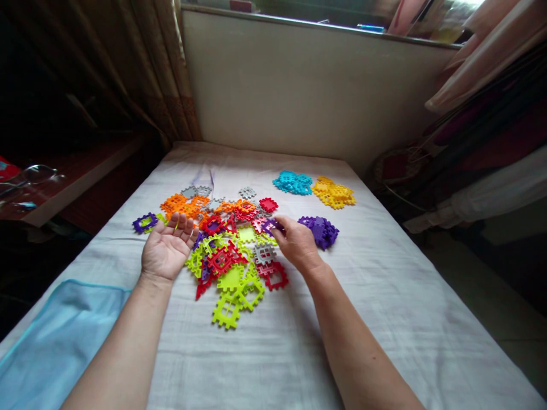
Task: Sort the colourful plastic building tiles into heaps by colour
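My right hand (299, 242) pinches a purple interlocking tile (270, 226) above the right side of a mixed heap. Palm up, my left hand (170, 246) rests at the heap's left side with its fingers apart and nothing in them. Between the hands lie lime-green tiles (231, 278), red tiles (221, 259), orange tiles (182, 205) and a grey tile (264, 254), overlapping one another. Just right of my right hand sits a pile of purple tiles (322, 232). Beyond my left hand lies a purple frame tile (144, 222).
Toward the far right are a blue tile pile (293, 183) and a yellow tile pile (334, 192). A light blue cloth (64, 336) lies at the near left of the sheet-covered surface (239, 370). A wall (299, 85) stands behind, with a curtain (141, 68) at left.
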A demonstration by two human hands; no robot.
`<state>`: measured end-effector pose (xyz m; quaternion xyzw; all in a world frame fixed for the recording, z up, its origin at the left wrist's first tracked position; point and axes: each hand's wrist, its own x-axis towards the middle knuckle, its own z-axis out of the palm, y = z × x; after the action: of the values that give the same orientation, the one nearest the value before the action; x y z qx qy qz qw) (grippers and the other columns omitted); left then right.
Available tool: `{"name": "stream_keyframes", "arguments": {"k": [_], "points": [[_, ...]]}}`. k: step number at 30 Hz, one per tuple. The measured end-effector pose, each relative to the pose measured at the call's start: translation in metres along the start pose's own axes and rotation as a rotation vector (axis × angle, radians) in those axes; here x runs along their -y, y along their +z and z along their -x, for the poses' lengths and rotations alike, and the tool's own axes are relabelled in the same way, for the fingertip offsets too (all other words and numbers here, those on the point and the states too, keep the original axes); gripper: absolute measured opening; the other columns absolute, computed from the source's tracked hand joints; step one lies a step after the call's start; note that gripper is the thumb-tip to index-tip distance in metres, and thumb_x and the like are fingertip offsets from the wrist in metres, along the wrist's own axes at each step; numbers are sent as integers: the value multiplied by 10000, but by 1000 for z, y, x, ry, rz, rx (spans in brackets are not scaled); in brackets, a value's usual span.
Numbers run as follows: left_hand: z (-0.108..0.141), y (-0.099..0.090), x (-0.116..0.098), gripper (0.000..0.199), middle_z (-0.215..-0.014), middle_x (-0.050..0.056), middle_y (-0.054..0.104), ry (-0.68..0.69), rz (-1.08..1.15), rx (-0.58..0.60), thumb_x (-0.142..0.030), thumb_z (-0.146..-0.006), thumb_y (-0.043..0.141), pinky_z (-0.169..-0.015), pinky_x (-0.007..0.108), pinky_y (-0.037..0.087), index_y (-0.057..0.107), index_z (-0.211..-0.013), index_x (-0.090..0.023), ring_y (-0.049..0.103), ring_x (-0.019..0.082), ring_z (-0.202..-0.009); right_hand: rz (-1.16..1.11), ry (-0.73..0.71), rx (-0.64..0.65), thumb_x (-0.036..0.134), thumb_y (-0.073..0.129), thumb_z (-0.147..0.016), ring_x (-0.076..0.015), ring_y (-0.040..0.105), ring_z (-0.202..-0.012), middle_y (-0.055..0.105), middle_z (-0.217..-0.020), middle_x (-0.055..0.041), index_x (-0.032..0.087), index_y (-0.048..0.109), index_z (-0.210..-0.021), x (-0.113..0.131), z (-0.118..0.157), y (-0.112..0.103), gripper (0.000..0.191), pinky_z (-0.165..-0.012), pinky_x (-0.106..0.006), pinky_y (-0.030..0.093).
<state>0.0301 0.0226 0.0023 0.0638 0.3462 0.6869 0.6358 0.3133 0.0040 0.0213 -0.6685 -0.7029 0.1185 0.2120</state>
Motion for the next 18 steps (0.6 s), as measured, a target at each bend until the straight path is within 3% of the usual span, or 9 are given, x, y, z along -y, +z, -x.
{"name": "stream_keyframes", "arguments": {"k": [4,10,18], "points": [[1,0,0,301,-858,59,756,6,-4,-5,-325,-982,404,-729,366,600,666,-1010,-180,727,192,-823,135,221,34,305,607,-856,-197,687,-837,763,-952,-41,254,687,-1163,-34,-4,-26,321,-742,-269,463],[0,1,1,305,-874,66,757,4,-13,11,-327,-982,402,-739,368,601,664,-970,-173,726,191,-834,191,306,110,276,620,-814,-203,691,-902,762,-1015,-39,257,713,-1162,-60,-2,-41,361,-756,-263,476],[0,0,0,293,-890,67,761,9,-18,16,-328,-977,414,-753,366,598,670,-999,-188,726,191,-842,178,275,-127,317,571,-875,-203,678,-936,723,-1139,-62,248,713,-1155,-56,-2,-51,321,-830,-297,488]]}}
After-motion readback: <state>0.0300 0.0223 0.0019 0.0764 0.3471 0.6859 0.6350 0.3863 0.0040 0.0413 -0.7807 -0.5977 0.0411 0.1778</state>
